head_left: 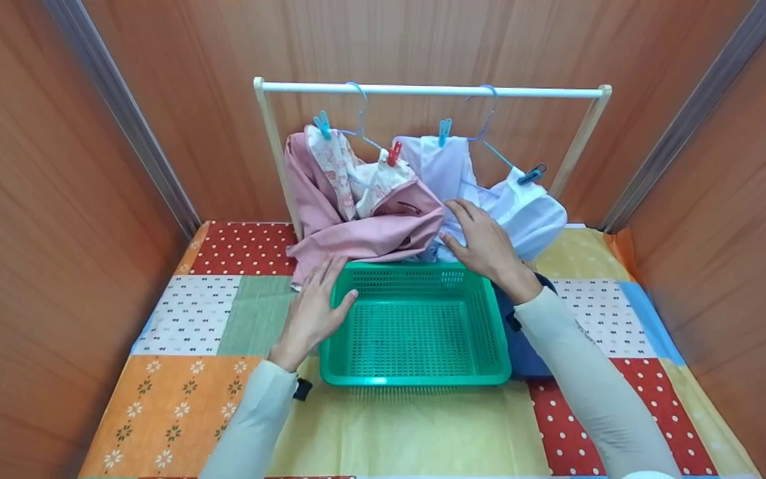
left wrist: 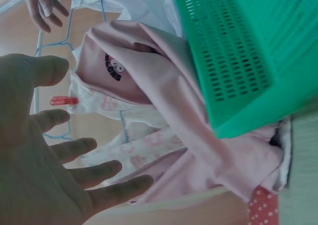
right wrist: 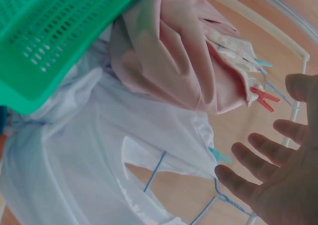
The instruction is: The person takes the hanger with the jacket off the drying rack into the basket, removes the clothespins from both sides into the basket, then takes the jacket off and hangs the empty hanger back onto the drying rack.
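Note:
My left hand (head_left: pixel 313 313) is spread beside the left rim of a green plastic basket (head_left: pixel 416 380), fingers pointing at the pink jacket's lower edge. Fingers extended, my right hand (head_left: pixel 486 243) hovers in front of the white shirt (head_left: pixel 529 219), near the jacket's right side. Neither hand holds anything. The pink jacket (head_left: pixel 383 236), with a patterned lining, hangs from a hanger (head_left: pixel 360 116) with a light blue clothespin (head_left: pixel 322 124) and a red clothespin (head_left: pixel 394 154). Another hanger (head_left: pixel 489 110) bears the shirt, pinned by a blue clothespin (head_left: pixel 445 132) and a dark clothespin (head_left: pixel 531 175).
A small clothes rack (head_left: pixel 423 89) with a white bar stands against the wood-grain back wall (head_left: pixel 383 40). Dark blue fabric (head_left: pixel 529 356) lies right of the basket, partly under my right sleeve. A patchwork cloth (head_left: pixel 396 432) covers the surface, with wooden panels on both sides.

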A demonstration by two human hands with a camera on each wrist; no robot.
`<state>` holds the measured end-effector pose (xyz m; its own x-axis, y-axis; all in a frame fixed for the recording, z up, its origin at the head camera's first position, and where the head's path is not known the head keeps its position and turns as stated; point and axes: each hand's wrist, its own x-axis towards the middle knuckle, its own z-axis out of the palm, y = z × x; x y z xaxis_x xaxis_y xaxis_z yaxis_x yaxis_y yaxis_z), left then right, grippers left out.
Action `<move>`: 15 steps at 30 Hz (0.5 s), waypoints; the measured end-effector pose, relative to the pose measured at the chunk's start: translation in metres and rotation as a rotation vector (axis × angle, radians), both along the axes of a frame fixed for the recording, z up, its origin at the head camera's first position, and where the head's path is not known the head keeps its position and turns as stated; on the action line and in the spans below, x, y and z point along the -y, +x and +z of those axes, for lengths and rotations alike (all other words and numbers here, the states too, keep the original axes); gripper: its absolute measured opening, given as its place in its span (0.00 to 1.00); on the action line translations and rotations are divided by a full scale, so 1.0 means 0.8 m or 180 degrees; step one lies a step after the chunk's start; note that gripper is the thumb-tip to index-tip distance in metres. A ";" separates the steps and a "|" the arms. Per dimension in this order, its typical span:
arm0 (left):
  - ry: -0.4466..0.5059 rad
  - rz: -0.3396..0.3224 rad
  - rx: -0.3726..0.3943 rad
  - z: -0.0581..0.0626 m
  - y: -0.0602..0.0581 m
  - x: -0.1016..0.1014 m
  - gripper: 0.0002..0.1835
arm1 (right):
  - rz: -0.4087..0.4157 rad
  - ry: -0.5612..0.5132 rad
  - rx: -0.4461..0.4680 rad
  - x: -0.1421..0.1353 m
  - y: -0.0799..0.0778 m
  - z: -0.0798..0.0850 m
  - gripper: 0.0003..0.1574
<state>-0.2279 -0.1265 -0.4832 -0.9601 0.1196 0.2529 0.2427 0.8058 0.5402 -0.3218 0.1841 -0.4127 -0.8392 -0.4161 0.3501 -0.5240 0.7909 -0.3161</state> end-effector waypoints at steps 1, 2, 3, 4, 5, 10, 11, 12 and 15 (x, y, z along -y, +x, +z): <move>0.0082 0.0010 0.0064 -0.004 0.002 0.001 0.37 | 0.0028 -0.0006 0.0020 0.001 -0.003 0.000 0.37; 0.0169 0.0014 0.0125 -0.009 0.005 0.002 0.37 | 0.0052 -0.0022 0.0057 0.002 -0.007 0.000 0.37; 0.0244 0.0014 0.0192 -0.013 0.007 0.004 0.37 | 0.0077 -0.0033 0.0104 0.003 -0.010 0.000 0.37; 0.0322 0.0023 0.0268 -0.018 0.010 0.005 0.37 | 0.0098 -0.0040 0.0157 0.003 -0.013 -0.001 0.37; 0.0390 0.0031 0.0342 -0.023 0.013 0.006 0.37 | 0.0114 -0.0051 0.0213 0.004 -0.016 -0.002 0.37; 0.0730 0.0042 0.0521 -0.052 0.024 0.016 0.37 | 0.0071 -0.0270 0.0383 0.009 -0.033 -0.007 0.37; 0.0813 0.0042 0.0543 -0.058 0.025 0.018 0.37 | 0.0063 -0.0352 0.0382 0.010 -0.036 -0.008 0.37; 0.0900 0.0050 0.0570 -0.064 0.027 0.021 0.37 | 0.0053 -0.0443 0.0374 0.011 -0.040 -0.008 0.37; 0.1174 0.0108 0.0728 -0.082 0.031 0.027 0.38 | 0.0015 -0.0641 0.0301 0.017 -0.052 -0.009 0.35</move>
